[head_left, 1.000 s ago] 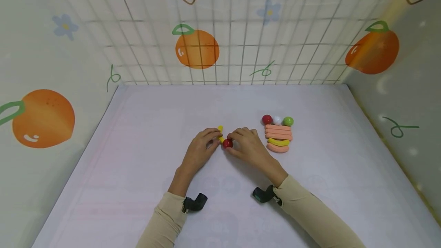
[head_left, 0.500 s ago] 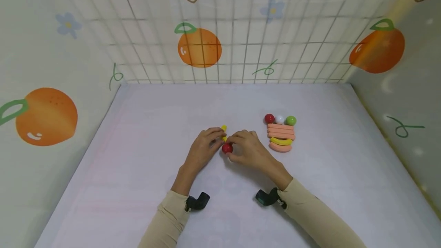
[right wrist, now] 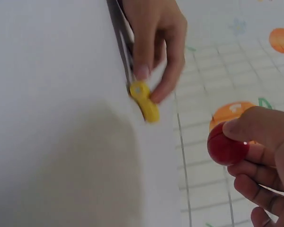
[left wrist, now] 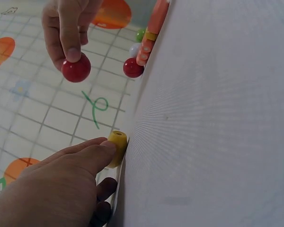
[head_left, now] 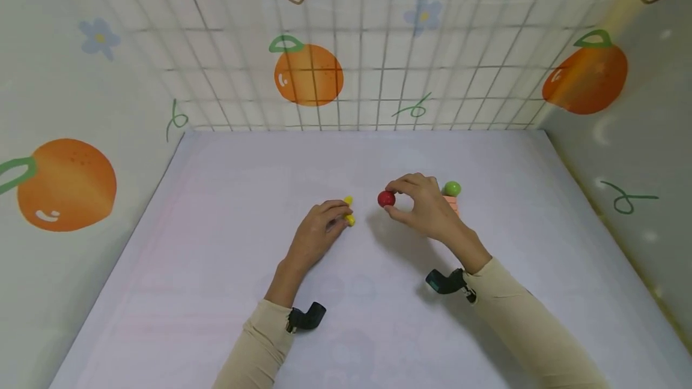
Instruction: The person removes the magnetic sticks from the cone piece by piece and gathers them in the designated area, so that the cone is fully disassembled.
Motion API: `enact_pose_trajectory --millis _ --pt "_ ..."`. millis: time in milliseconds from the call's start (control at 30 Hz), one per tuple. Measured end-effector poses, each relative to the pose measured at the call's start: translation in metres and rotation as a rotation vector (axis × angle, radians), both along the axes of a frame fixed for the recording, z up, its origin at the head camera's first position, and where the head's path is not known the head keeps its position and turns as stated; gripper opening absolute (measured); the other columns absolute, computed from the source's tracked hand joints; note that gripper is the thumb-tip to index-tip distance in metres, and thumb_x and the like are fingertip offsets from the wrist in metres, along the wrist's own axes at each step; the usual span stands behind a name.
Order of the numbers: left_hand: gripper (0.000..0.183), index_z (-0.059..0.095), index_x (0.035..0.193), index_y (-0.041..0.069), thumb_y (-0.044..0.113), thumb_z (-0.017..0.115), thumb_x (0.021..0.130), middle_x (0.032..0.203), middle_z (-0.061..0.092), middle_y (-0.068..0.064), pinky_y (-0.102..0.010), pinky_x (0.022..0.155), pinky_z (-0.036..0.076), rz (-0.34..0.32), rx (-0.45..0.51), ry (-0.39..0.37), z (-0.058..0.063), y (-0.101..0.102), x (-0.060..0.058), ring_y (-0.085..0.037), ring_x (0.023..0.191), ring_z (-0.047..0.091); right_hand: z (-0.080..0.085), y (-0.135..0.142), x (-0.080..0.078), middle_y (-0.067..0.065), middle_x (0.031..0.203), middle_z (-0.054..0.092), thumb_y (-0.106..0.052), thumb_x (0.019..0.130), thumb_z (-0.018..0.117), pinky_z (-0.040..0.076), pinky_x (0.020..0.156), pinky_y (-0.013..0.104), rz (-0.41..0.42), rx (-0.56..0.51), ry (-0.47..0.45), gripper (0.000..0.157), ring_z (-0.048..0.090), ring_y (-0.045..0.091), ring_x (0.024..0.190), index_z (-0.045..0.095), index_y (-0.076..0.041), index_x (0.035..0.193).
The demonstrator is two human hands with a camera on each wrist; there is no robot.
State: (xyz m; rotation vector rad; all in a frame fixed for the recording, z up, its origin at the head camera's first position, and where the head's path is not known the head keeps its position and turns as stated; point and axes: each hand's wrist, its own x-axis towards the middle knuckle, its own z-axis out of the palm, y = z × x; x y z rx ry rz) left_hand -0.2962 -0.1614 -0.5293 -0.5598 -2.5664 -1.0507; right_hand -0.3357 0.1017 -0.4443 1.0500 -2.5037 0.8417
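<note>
My right hand (head_left: 432,212) pinches a glossy red ball (head_left: 386,199) between thumb and fingertips, raised above the table with a shadow below. To its left, my left hand (head_left: 318,230) stays low at the tabletop. Its thumb and fingers hold a small curved yellow piece (right wrist: 150,109), banana-like, with a hole in its end. Fingers cover the middle of that piece in the head view. Beyond the right hand lie a green ball (head_left: 452,188) and pink stick-shaped pieces (head_left: 452,204), largely hidden by that hand. The left wrist view shows a second red ball (left wrist: 133,67) and a white ball (left wrist: 135,49) beside them.
A pale cloth-covered table (head_left: 243,197) spreads around both hands. Behind it rises a white wire grid (head_left: 378,86) with a fruit-printed sheet, and printed side walls (head_left: 611,155) flank the table. Each sleeve carries a small black camera (head_left: 307,317).
The red ball has left its place beside the yellow piece, lifted up and rightward by my right hand. My left hand stays on the yellow piece.
</note>
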Motion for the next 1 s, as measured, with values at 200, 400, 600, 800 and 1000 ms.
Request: enact_pose_trajectory --millis 200,400,600,800,1000 --pt "0.023 0.073 0.117 0.018 0.017 0.073 0.094 0.131 0.060 0.009 -0.031 0.088 0.049 0.017 -0.006 -0.026 -0.003 -0.003 0.001 -0.013 0.107 0.055 0.008 0.013 -0.018 0.005 0.100 0.069 -0.017 0.081 0.084 0.034 0.080 0.044 -0.050 0.040 0.011 0.026 0.057 0.026 0.091 0.073 -0.007 0.104" --pt "0.023 0.073 0.118 0.017 0.016 0.071 0.095 0.131 0.060 0.008 -0.031 0.087 0.050 0.000 0.006 -0.025 -0.003 -0.001 0.001 -0.013 0.105 0.055 0.008 0.024 -0.031 0.009 0.105 0.068 -0.018 0.083 0.082 0.035 0.083 0.048 -0.095 0.088 -0.009 0.027 0.057 0.029 0.098 0.073 -0.006 0.105" --pt "0.023 0.073 0.118 0.016 0.016 0.071 0.095 0.130 0.060 0.009 -0.031 0.086 0.050 -0.004 0.013 -0.018 -0.002 0.000 0.001 -0.012 0.105 0.055 0.005 0.026 -0.041 0.010 0.108 0.068 -0.020 0.085 0.081 0.033 0.088 0.051 -0.138 0.133 -0.053 0.029 0.055 0.030 0.103 0.072 -0.006 0.109" --pt "0.024 0.072 0.119 0.016 0.015 0.071 0.095 0.130 0.060 0.009 -0.031 0.088 0.050 0.002 0.014 -0.034 -0.001 0.000 0.002 -0.012 0.106 0.055 0.000 0.024 -0.049 0.010 0.111 0.067 -0.020 0.085 0.081 0.032 0.093 0.051 -0.170 0.168 -0.094 0.031 0.054 0.029 0.106 0.071 -0.007 0.112" --pt "0.024 0.073 0.118 0.016 0.014 0.071 0.095 0.131 0.060 0.007 -0.031 0.087 0.049 0.003 0.010 -0.035 0.002 0.001 0.002 -0.013 0.106 0.055 -0.006 0.025 -0.058 0.009 0.113 0.067 -0.022 0.087 0.079 0.030 0.095 0.051 -0.182 0.211 -0.112 0.033 0.054 0.028 0.107 0.071 -0.007 0.115"
